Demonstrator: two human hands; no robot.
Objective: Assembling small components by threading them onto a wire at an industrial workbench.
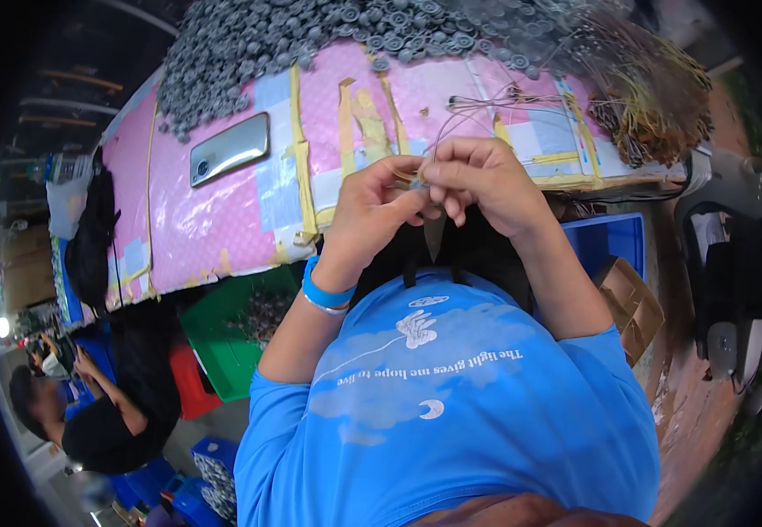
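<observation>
I see L hand [368, 206] & R hand [486, 180] pinched together on thin wires [451, 119] over pink table [223, 220]. Advise: keep fingertips close, wires taut, elbows steady.

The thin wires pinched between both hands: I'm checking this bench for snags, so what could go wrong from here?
1. The thin wires trail from the left hand and right hand toward the tangled wire bundle; a pull might drag it.
2. The phone lies just below the heap of grey discs, which could slide onto it.
3. The small part at the fingertips could drop unseen.
</observation>
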